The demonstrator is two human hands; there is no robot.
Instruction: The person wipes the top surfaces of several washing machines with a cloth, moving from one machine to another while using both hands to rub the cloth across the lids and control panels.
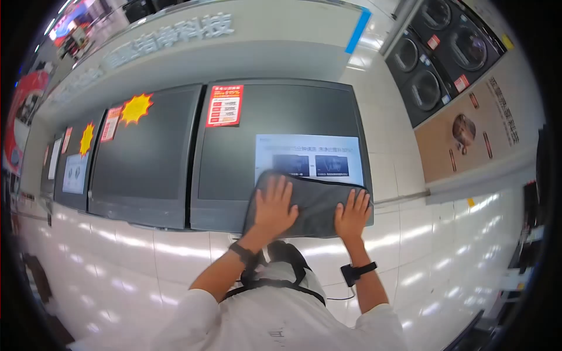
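Note:
A folded dark grey cloth item, perhaps a garment, lies on the front right corner of a dark grey appliance top. My left hand rests flat on its left part, fingers stretched out. On the right end, my right hand also lies palm down with fingers extended. Neither hand grips the fabric. Just behind the cloth, a white and blue printed panel shows on the top, its lower edge covered by the fabric.
A red price card sits at the top's back left corner. More dark appliances with yellow starburst tags stand to the left. Behind runs a pale partition with raised lettering. Front-loading washers are stacked at the far right.

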